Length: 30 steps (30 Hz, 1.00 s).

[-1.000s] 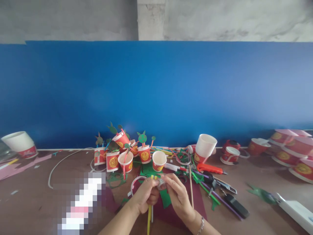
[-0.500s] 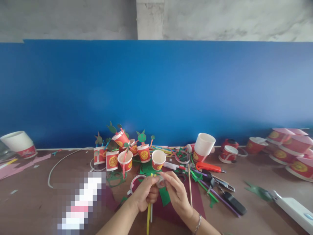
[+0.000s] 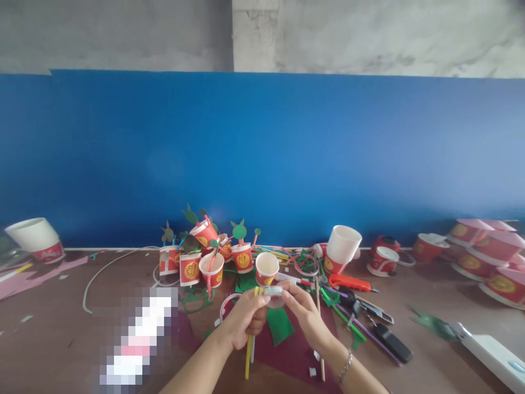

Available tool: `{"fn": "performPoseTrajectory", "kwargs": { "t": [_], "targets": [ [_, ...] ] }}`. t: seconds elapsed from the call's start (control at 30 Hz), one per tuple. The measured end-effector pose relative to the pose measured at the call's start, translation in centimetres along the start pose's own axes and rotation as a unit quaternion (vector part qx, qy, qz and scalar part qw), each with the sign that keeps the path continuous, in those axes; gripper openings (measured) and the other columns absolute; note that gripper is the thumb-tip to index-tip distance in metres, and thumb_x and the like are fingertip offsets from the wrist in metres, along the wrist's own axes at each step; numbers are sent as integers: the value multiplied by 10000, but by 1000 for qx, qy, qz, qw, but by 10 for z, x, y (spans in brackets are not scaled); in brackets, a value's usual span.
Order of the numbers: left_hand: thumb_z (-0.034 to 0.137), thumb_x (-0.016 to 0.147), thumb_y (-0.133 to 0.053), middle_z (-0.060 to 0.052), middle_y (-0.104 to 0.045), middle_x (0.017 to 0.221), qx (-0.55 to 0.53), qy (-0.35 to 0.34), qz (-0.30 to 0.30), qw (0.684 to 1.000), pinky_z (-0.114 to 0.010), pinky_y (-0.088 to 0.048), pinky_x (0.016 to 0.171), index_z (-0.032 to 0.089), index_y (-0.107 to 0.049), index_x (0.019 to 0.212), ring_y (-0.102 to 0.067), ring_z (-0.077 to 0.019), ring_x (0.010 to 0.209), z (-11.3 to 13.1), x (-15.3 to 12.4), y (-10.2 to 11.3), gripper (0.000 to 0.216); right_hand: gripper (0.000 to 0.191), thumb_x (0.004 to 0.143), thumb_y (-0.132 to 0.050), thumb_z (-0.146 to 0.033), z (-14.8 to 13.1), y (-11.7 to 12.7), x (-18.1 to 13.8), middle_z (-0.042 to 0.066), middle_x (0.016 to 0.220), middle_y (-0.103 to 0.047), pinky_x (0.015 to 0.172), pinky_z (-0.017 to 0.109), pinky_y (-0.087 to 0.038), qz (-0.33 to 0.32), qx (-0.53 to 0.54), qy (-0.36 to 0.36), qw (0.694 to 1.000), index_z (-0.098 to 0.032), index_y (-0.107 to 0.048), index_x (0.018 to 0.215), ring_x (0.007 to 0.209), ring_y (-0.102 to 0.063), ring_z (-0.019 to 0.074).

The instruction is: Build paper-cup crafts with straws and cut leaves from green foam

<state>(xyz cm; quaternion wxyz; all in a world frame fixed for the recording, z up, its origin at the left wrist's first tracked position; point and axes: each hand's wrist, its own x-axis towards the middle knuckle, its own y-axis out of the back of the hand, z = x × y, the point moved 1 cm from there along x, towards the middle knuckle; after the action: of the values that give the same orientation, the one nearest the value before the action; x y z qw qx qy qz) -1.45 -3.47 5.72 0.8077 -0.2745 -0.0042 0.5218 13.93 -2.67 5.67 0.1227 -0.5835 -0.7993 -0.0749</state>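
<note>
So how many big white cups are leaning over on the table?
2. The left cup sits far left by the blue wall; the middle cup leans behind the orange knife. More may be hidden.

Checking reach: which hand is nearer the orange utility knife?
Right. The right hand, pinching a clear roll, is left of the orange utility knife; the left hand, gripping straws, is farther left.
</note>
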Motion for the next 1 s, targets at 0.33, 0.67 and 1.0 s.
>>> {"fn": "performPoseTrajectory", "kwargs": {
  "t": [0.33, 0.67, 1.0],
  "targets": [
    [576, 597, -733, 151, -222, 440, -6, -119, 106, 987, -198, -43, 383, 202, -477, 854, -103, -19, 387, 3, 0, -4, 521, 142, 872, -549, -312, -14, 4, -1, 77, 884, -613, 723, 309, -471, 77, -293, 179, 936, -196, -630, 853, 836, -557, 200],
    [532, 622, -725, 135, -276, 423, 58, -150, 138, 977, -190, -102, 384, 176, -515, 757, -158, -26, 372, 3, 1, -6, 434, 100, 818, -614, -233, -11, 7, -3, 50, 855, -660, 791, 378, -473, 42, -376, 243, 893, -227, -591, 915, 832, -589, 213],
    [509, 739, -626, 88, -323, 513, 180, -202, 113, 956, -216, -161, 439, 174, -521, 727, -235, -66, 462, 4, -3, -4, 351, 262, 803, -599, -248, -13, 5, -8, 56, 855, -634, 729, 346, -484, 16, -416, 187, 890, -235, -559, 1062, 793, -590, 211]
  ]
}}
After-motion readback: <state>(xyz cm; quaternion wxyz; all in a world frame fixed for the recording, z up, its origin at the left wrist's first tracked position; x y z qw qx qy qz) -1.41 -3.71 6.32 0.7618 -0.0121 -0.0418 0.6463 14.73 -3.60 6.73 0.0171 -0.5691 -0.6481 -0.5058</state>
